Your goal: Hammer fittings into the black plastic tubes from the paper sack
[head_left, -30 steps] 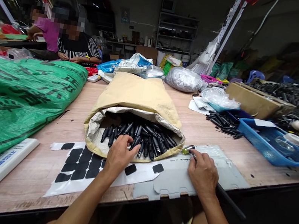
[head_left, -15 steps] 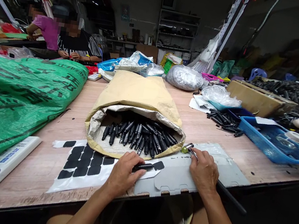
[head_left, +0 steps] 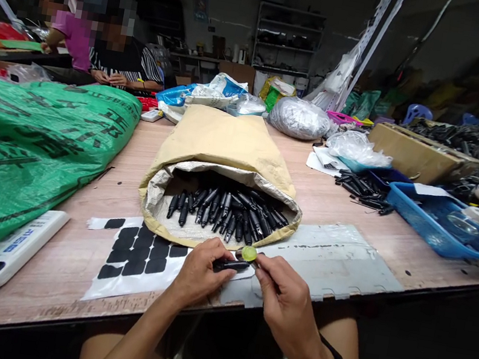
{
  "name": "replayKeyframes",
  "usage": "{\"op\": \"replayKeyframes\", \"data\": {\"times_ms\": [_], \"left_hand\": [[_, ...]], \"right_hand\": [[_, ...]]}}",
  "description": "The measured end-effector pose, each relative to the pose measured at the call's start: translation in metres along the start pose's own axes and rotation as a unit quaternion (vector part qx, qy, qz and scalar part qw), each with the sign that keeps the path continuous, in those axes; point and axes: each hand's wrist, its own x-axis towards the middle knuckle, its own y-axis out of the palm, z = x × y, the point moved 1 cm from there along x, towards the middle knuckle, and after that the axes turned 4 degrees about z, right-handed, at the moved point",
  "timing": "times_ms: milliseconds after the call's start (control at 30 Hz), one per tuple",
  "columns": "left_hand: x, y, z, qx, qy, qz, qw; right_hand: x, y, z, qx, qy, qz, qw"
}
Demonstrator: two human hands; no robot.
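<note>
Near the centre of the frame, the left hand (head_left: pixel 203 271) grips one black tube (head_left: pixel 233 265) between thumb and fingers, its free end pointing right. The right hand (head_left: pixel 288 298), just beside it, is closed around a hammer (head_left: pixel 249 253) with a round yellow-green face; the black handle comes out below the wrist. The hammer's head is right by the tube, but whether the two touch is unclear.

Behind the hands, a tan sack (head_left: pixel 230 141) lies on the table (head_left: pixel 97 205) with its mouth facing the person, and many black tubes (head_left: pixel 220 210) are piled inside. A white sheet with black stickers (head_left: pixel 139 257) lies left of the left hand, partly under the sack. A grey board (head_left: pixel 327 261) is at the right.

A green bag (head_left: pixel 33 151) fills the left side, over part of a white device (head_left: pixel 21 247). At the right edge sits a blue tray (head_left: pixel 450 236), with loose black parts (head_left: pixel 360 185) near it. Two people sit at the upper left.
</note>
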Motion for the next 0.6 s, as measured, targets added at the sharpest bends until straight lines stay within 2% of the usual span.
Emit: {"op": "replayKeyframes", "data": {"times_ms": [200,267,400,600], "left_hand": [[0.001,-0.001,-0.002,-0.003,0.009,-0.003,1.0],[0.001,-0.001,-0.002,-0.009,0.009,-0.006,1.0],[0.0,0.001,0.002,0.0,0.005,-0.006,1.0],[0.001,0.001,0.002,0.016,0.003,-0.003,1.0]], "right_hand": [[-0.01,0.017,0.001,-0.075,0.002,0.022,0.997],[-0.01,0.015,-0.001,-0.079,0.01,0.022,0.997],[-0.009,0.006,-0.004,-0.063,0.012,-0.023,0.998],[-0.013,0.003,-0.01,-0.07,0.04,0.007,0.997]]}}
